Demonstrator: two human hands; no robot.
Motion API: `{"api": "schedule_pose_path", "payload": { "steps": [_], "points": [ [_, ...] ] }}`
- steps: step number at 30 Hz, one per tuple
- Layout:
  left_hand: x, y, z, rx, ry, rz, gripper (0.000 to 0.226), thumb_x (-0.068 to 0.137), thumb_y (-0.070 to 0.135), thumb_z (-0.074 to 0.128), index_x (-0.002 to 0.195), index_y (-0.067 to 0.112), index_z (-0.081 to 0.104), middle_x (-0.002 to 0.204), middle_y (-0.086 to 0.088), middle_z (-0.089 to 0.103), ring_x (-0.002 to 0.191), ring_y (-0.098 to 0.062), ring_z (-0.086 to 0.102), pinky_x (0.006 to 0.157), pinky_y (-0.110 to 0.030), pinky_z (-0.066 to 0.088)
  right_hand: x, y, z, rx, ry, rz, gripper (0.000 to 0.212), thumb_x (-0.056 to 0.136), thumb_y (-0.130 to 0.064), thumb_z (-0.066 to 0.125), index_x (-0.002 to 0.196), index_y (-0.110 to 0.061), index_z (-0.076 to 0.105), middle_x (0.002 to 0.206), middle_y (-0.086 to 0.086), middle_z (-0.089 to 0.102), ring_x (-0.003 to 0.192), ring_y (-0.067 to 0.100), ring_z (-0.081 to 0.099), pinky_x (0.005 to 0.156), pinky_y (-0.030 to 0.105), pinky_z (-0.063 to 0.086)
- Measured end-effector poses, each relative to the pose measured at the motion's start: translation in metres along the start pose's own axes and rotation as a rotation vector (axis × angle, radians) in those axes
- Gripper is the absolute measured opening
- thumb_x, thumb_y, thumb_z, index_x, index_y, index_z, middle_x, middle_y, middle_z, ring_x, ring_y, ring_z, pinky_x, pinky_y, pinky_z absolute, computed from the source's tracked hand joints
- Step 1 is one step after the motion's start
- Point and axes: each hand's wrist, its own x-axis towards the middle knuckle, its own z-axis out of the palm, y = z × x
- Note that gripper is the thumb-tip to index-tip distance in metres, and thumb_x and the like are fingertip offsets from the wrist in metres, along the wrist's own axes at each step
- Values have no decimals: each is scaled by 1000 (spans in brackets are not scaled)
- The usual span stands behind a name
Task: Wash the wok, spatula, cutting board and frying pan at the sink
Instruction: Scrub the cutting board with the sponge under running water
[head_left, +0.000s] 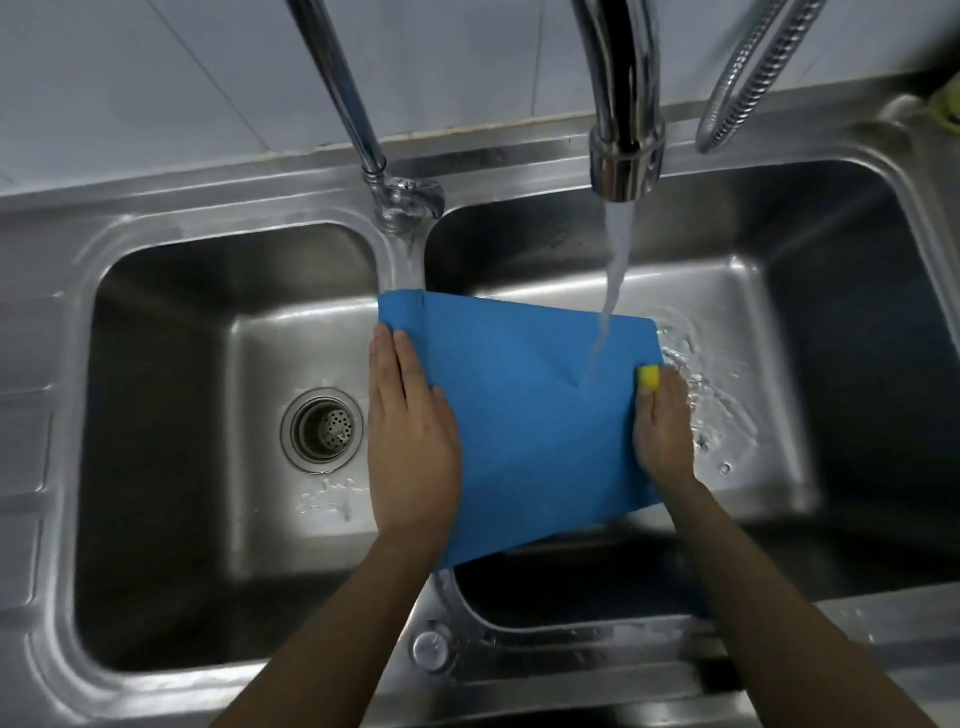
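Blue cutting board (524, 415) under running water, left hand (410, 441) flat, right hand (662, 431) pinching sponge (649, 376)

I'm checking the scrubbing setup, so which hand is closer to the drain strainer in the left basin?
Left. The left hand lies on the blue cutting board's left edge, just right of the drain strainer. The right hand, holding a yellow sponge, is at the board's far edge.

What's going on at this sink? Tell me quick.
A person is washing a blue cutting board over the right basin of a steel double sink. The left hand lies flat on the board's left edge; the right hand holds a yellow sponge at its right edge. Water from the tap runs onto the board.
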Motion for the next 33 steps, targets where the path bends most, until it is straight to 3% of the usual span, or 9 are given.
{"api": "schedule_pose_path", "payload": {
  "steps": [3,6,10,13,18,24,28,30,33],
  "points": [
    [0,2,-1,9,12,7,53,101,7,39,150,-2,20,158,-16,17,146,-27,18,118,-40,24,-13,-19,10,-35,83,94,72,90,-50,11,118,5,48,121,24,53,113,42,46,97,52,36],
    [-1,1,0,44,20,20,52,101,7,40,149,-5,22,157,-19,20,146,-29,19,118,-39,23,-57,-64,29,0,71,-8,73,92,-47,14,135,6,41,139,24,44,131,41,36,111,51,26],
    [0,-1,0,60,18,24,52,100,7,38,148,-6,21,156,-22,22,145,-31,21,116,-42,28,-132,-126,44,114,-80,-244,67,93,-53,11,150,-17,9,158,-8,5,147,11,0,119,27,-4],
    [1,-2,2,68,16,33,52,100,8,36,147,-6,21,155,-23,23,145,-32,21,116,-43,29,-154,-123,40,307,-153,-184,67,87,-72,8,144,-37,0,153,-26,-5,143,-5,-7,116,16,-7],
    [3,0,0,76,8,23,52,100,7,37,148,-7,22,156,-22,21,146,-31,19,118,-40,24,-115,-65,35,76,-15,103,62,98,-43,22,149,-7,21,157,10,18,146,28,12,116,36,8],
    [2,0,-2,81,0,15,52,100,7,37,148,-6,21,157,-20,20,146,-29,18,119,-35,20,-61,-30,14,-35,134,451,57,83,-34,24,114,9,45,121,32,49,116,46,42,96,52,35],
    [3,1,-2,88,-5,15,53,99,5,40,147,-6,22,156,-21,21,145,-31,20,117,-40,26,-92,-65,23,1,132,343,71,85,-46,23,123,11,44,130,29,47,123,43,40,102,48,32],
    [4,1,-2,89,-5,22,54,98,4,42,147,-7,22,155,-23,22,145,-33,21,116,-43,29,-129,-99,35,76,6,144,69,94,-43,28,143,5,28,153,11,24,143,28,19,117,36,13],
    [3,0,-2,93,-10,22,53,99,6,41,147,-7,22,155,-23,22,145,-33,22,115,-43,30,-165,-130,48,138,-59,-19,73,90,-44,23,149,-7,2,152,-8,-4,140,6,-5,114,20,-7]
  ]
}}
